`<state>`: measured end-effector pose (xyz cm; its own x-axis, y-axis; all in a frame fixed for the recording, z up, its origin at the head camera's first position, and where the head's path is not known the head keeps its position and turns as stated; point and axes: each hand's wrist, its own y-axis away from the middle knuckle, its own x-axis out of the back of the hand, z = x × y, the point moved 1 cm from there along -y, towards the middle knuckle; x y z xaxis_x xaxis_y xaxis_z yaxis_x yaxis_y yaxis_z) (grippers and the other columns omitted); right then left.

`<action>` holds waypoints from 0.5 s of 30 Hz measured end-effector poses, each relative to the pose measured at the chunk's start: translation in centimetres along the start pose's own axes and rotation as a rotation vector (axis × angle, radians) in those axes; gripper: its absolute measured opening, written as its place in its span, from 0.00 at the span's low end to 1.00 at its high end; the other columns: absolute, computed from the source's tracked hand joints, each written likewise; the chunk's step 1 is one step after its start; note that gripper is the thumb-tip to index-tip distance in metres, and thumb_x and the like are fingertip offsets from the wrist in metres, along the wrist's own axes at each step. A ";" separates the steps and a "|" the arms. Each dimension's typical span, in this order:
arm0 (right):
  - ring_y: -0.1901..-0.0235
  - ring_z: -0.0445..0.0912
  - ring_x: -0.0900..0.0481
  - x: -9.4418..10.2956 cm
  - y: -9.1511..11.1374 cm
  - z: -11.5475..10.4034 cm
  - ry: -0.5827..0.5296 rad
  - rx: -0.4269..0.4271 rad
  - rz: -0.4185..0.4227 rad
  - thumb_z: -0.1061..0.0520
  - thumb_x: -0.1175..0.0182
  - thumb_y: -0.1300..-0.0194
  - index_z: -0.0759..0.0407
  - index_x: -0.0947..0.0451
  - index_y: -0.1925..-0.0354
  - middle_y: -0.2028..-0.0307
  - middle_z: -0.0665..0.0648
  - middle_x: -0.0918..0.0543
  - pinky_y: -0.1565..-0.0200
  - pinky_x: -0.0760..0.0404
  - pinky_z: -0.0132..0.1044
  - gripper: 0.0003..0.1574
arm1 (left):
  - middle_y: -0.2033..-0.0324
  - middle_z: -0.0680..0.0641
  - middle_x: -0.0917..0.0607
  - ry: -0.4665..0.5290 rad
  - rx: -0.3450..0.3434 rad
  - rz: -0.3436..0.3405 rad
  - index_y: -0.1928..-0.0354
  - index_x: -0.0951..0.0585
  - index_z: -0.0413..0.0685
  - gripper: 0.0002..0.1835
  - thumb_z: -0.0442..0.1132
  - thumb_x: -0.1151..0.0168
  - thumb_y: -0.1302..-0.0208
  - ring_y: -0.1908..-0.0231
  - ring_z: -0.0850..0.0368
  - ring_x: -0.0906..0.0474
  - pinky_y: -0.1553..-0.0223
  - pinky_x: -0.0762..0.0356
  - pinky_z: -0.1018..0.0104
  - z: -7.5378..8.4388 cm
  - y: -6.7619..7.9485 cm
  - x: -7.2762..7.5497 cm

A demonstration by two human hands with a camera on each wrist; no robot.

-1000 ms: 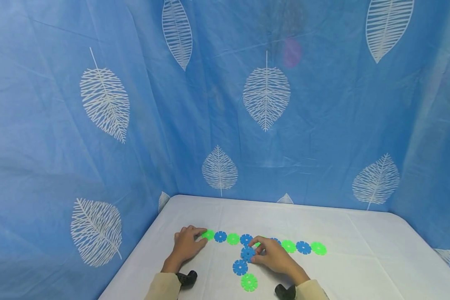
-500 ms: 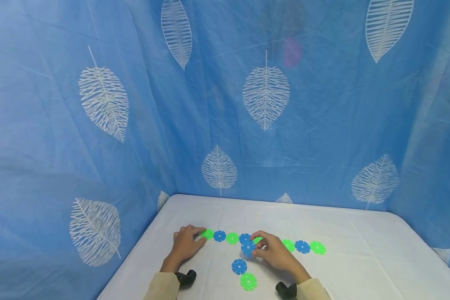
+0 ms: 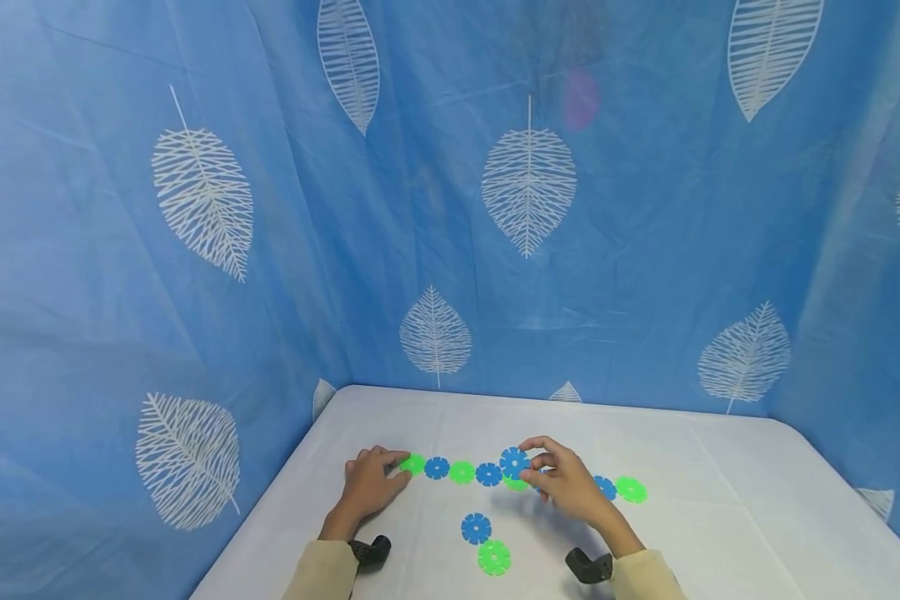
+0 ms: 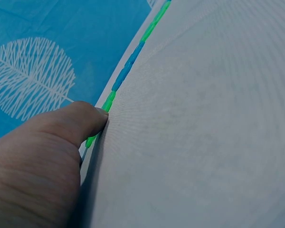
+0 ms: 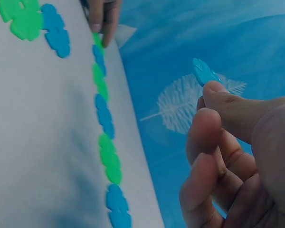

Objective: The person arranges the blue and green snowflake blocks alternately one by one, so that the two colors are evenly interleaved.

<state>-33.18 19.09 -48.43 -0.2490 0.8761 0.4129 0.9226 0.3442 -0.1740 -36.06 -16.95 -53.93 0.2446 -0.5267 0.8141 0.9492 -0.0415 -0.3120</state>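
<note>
My right hand (image 3: 566, 485) pinches a blue notched snowflake disc (image 3: 514, 463) by its edge, raised over the row of discs. In the right wrist view that blue disc (image 5: 205, 72) shows edge-on above the thumb. At the row's left end my left hand (image 3: 370, 481) holds the edge of a green snowflake disc (image 3: 414, 464) between thumb and forefinger, against the table. The left wrist view has the thumb covering part of that green disc (image 4: 109, 101). Beside it run a blue disc (image 3: 437, 467), a green disc (image 3: 462, 472) and another blue disc (image 3: 488, 474).
My right hand hides part of the row, which ends at a green disc (image 3: 632, 489) on the right. Nearer me lie a blue disc (image 3: 476, 528) and a green disc (image 3: 494, 557). A leaf-patterned blue curtain (image 3: 630, 275) surrounds the white table (image 3: 720, 533).
My right hand has lifted the blue disc off the spot below the row and moved it up and to the right. My left hand has stayed at the green end disc.
</note>
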 end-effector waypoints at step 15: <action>0.81 0.49 0.24 6.8 2.3 -1.9 0.027 -0.035 0.191 0.52 0.35 0.32 0.51 0.32 0.37 0.61 0.63 0.19 0.80 0.25 0.37 0.28 | 0.61 0.56 0.17 -0.012 0.019 -0.014 0.47 0.14 0.64 0.19 0.53 0.30 0.41 0.56 0.58 0.27 0.54 0.40 0.54 0.0 0.0 0.2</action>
<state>-32.16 25.22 -44.32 -0.0610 0.9147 0.3995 0.9621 0.1605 -0.2205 -35.99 -17.11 -53.75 0.2333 -0.5162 0.8241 0.9562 -0.0325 -0.2910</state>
